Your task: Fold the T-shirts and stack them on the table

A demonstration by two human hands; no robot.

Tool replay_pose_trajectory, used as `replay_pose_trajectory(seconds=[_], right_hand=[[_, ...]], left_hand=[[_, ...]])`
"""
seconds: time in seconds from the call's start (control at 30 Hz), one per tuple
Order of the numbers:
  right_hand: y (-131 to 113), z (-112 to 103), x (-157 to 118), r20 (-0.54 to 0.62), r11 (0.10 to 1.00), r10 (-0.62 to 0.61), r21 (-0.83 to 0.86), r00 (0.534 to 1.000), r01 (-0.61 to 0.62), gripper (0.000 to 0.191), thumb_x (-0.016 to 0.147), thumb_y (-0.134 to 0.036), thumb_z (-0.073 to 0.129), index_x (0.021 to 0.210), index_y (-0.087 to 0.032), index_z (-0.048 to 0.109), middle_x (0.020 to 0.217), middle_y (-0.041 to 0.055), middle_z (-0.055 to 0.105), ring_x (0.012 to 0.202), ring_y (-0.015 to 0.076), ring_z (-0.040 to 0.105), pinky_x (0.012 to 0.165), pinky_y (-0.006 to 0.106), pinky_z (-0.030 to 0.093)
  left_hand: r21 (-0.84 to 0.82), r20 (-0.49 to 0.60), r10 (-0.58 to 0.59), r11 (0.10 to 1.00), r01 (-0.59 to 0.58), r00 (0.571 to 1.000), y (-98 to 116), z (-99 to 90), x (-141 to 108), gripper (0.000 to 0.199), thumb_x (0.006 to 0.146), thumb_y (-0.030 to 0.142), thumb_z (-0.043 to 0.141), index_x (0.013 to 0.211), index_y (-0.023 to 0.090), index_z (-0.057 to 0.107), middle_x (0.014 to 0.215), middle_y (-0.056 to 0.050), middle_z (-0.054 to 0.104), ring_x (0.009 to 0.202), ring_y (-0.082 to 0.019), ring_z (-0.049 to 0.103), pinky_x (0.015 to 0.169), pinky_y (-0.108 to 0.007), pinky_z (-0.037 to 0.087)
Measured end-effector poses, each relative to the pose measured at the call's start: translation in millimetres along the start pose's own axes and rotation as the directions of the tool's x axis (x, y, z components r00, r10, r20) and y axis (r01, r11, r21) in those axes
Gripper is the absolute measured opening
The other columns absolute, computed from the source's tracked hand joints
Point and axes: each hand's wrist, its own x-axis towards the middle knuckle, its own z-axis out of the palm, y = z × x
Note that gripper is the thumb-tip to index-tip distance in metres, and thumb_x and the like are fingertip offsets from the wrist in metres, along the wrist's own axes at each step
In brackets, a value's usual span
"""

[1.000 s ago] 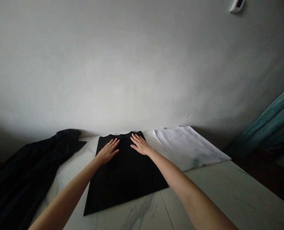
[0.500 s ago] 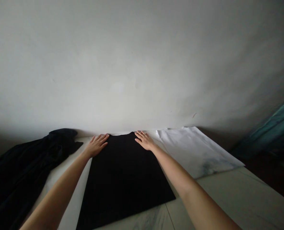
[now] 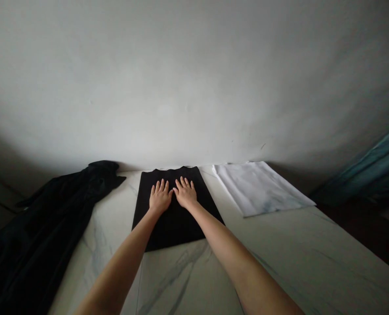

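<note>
A black garment (image 3: 176, 229), folded into a flat, roughly rectangular shape, lies on the marble-patterned table with its far edge near the wall. My left hand (image 3: 160, 196) rests palm down on its upper part, fingers spread. Beside it my right hand (image 3: 185, 192) lies flat on the same cloth, thumbs close together. Neither hand grips anything. Which kind of garment it is, I cannot tell for certain; its far edge is slightly wavy.
To the right a folded white garment (image 3: 261, 188) lies flat by the wall. A rumpled black garment (image 3: 72, 205) spreads over the left side of the table (image 3: 177, 284). The grey wall (image 3: 187, 87) bounds the back, and teal fabric (image 3: 371, 170) hangs at far right.
Both hands have come inward from the black garment's far corners to its middle, nearer each other. The view has shifted, and the garment's near edge now appears higher in the picture.
</note>
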Motion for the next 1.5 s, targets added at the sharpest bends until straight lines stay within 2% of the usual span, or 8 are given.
replay_pose_trajectory(seconds=[0.43,0.53,0.63,0.83,1.17,1.3,1.4,1.5], right_hand=[[75.7,-28.0,-81.8,-0.013,0.972,0.229,-0.049,0.973,-0.229,0.061,0.102,-0.050,0.023,0.154,-0.017,0.029,0.162,0.0132,0.018,0.147,0.0315,0.018,0.117,0.052,0.013],[60.2,-29.9,-99.4,-0.114,0.966,0.245,-0.052,0.963,-0.252,0.065,0.101,-0.048,0.027,0.152,-0.007,0.030,0.161,0.0189,0.016,0.147,0.0363,0.015,0.117,0.054,0.011],[20.0,-24.1,-115.6,-0.109,0.997,0.073,-0.032,0.991,-0.077,0.062,0.101,-0.045,0.028,0.152,-0.010,0.030,0.161,0.0152,0.016,0.148,0.0340,0.014,0.118,0.055,0.010],[-25.2,-8.7,-147.6,-0.036,0.999,-0.042,0.014,0.998,0.042,0.055,0.102,-0.043,0.027,0.153,-0.022,0.030,0.161,0.0084,0.019,0.149,0.0268,0.015,0.116,0.059,0.009],[44.2,-23.9,-180.2,0.048,0.995,0.098,-0.020,0.994,-0.097,0.066,0.100,-0.052,0.031,0.155,-0.016,0.024,0.162,0.0119,0.015,0.149,0.0267,0.014,0.119,0.045,0.013],[67.6,-41.1,-186.2,-0.013,0.967,0.149,0.209,0.989,-0.143,0.051,0.100,-0.038,0.036,0.144,-0.014,0.047,0.151,0.0141,0.042,0.141,0.0240,0.037,0.113,0.040,0.031],[90.8,-62.8,-186.3,-0.006,0.833,0.352,0.459,0.936,-0.310,0.036,0.095,-0.030,0.048,0.125,-0.015,0.062,0.122,0.0142,0.067,0.112,0.0224,0.063,0.093,0.033,0.049],[104.4,-82.2,-180.5,0.236,0.651,0.453,0.571,0.860,-0.500,0.021,0.089,-0.026,0.060,0.098,-0.010,0.070,0.092,0.0126,0.073,0.076,0.0167,0.066,0.065,0.023,0.050]], left_hand=[[0.071,-0.005,-0.268,0.961,0.268,0.963,-86.5,-22.9,-88.2,0.058,0.099,0.043,0.029,0.147,0.015,0.042,0.154,-0.016,0.037,0.145,-0.036,0.026,0.116,-0.059,0.020],[0.066,-0.096,-0.237,0.968,0.244,0.967,-65.9,-31.7,-108.0,0.059,0.098,0.041,0.030,0.147,0.010,0.041,0.154,-0.019,0.036,0.145,-0.037,0.026,0.116,-0.058,0.020],[0.014,-0.164,-0.113,0.993,0.117,0.980,-21.3,-34.4,-122.5,0.058,0.099,0.038,0.029,0.149,0.012,0.038,0.155,-0.016,0.035,0.146,-0.033,0.024,0.118,-0.053,0.020],[-0.018,-0.016,-0.026,1.000,0.026,1.000,28.9,-27.3,-145.5,0.054,0.099,0.044,0.031,0.152,0.029,0.032,0.160,-0.008,0.028,0.146,-0.034,0.025,0.114,-0.060,0.022],[-0.009,-0.003,0.046,0.999,-0.046,0.999,-36.5,-24.8,-182.5,0.058,0.098,0.047,0.036,0.151,0.022,0.035,0.158,-0.013,0.028,0.146,-0.032,0.027,0.114,-0.048,0.032],[-0.045,-0.028,0.201,0.978,-0.203,0.979,-65.4,-29.3,-197.0,0.050,0.096,0.039,0.044,0.141,0.018,0.051,0.150,-0.014,0.045,0.138,-0.029,0.041,0.111,-0.045,0.039],[-0.014,-0.105,0.302,0.952,-0.305,0.948,-89.0,-42.0,-207.4,0.036,0.093,0.024,0.046,0.125,0.020,0.064,0.130,-0.012,0.064,0.121,-0.027,0.057,0.104,-0.045,0.047],[0.071,-0.068,0.392,0.919,-0.388,0.917,-101.0,-57.6,-209.8,0.037,0.091,0.011,0.043,0.120,0.020,0.065,0.119,-0.011,0.068,0.108,-0.025,0.063,0.091,-0.041,0.053]])
